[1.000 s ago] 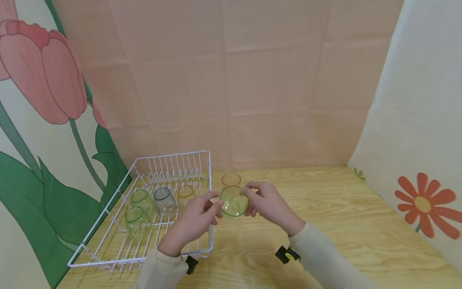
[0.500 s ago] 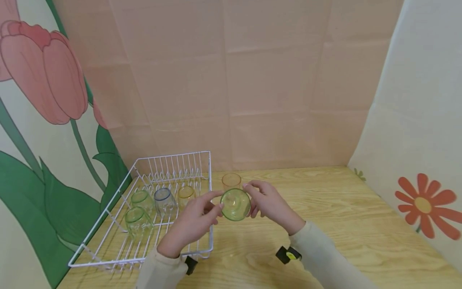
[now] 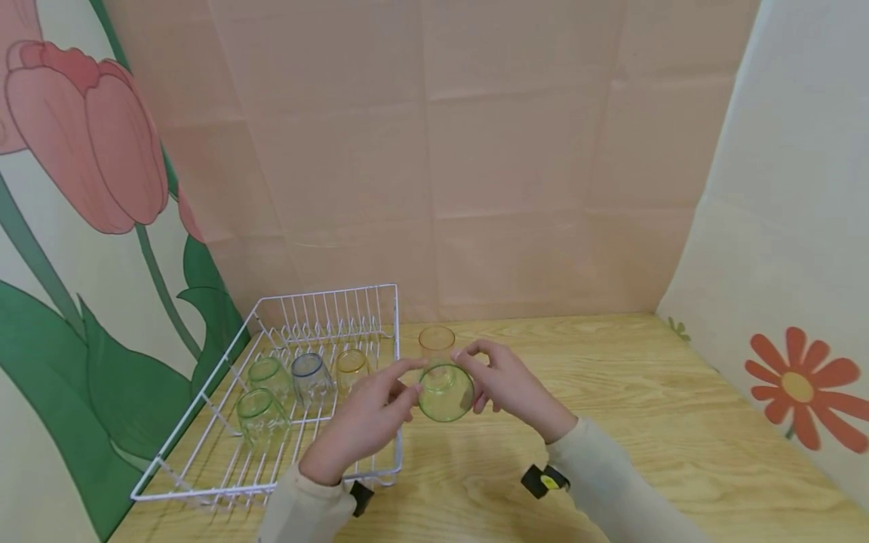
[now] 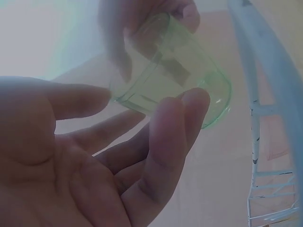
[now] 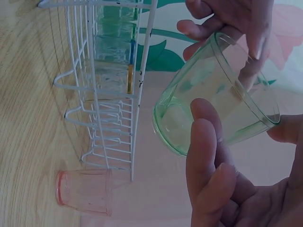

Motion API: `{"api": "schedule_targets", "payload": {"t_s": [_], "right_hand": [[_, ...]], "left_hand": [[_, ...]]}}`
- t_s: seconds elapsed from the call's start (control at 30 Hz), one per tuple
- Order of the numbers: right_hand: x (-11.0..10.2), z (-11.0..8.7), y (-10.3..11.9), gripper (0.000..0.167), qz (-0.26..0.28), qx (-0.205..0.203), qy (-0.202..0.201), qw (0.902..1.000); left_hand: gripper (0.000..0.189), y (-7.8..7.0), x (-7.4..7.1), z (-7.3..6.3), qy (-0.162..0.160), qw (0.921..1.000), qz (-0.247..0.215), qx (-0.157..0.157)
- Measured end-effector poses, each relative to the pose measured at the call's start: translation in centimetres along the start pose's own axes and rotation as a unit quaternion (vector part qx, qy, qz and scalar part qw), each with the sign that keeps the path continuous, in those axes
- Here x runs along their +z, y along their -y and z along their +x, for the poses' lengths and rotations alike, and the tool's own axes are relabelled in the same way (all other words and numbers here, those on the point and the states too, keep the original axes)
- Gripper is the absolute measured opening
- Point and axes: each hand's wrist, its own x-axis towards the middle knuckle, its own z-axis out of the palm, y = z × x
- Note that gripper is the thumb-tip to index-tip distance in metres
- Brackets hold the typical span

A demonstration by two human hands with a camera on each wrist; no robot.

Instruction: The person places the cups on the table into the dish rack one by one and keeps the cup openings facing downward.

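Note:
Both hands hold a clear green drinking glass point(image 3: 446, 400) above the wooden table, its mouth tipped toward the person and its base pointing away and down. My left hand point(image 3: 370, 411) grips its left side between thumb and fingers; in the left wrist view two fingertips point(image 4: 194, 101) overlap the wall near the base. From the other side my right hand point(image 3: 505, 385) holds it, one digit at the rim and bent fingers point(image 5: 203, 127) along the wall in the right wrist view. Behind it, an orange-tinted glass point(image 3: 437, 339) stands on the table, also seen in the right wrist view point(image 5: 85, 191).
To the left stands a white wire dish rack point(image 3: 216, 493). Among several glasses in it are a green glass point(image 3: 261, 422), a blue-rimmed glass point(image 3: 312, 381) and a yellow-rimmed glass point(image 3: 351, 366). A pink sheet point(image 3: 529, 188) hangs behind the table point(image 3: 611, 422).
The green glass has turned between the hands, its mouth swinging toward the person and slightly lower, its base shifting to the far side. Both hands have hardly moved.

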Motion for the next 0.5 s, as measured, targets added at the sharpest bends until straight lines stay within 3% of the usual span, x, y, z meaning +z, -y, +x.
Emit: {"api": "schedule_targets", "payload": {"t_s": [0.17, 0.5], "right_hand": [[0.00, -0.09, 0.06, 0.050, 0.005, -0.005, 0.007, 0.9999], [0.19, -0.40, -0.02, 0.057, 0.007, -0.013, 0.030, 0.9995]], "left_hand": [[0.041, 0.04, -0.05, 0.12, -0.013, 0.9997, -0.014, -0.014], [0.050, 0.03, 0.08, 0.16, -0.030, 0.9990, -0.006, -0.033]]}}
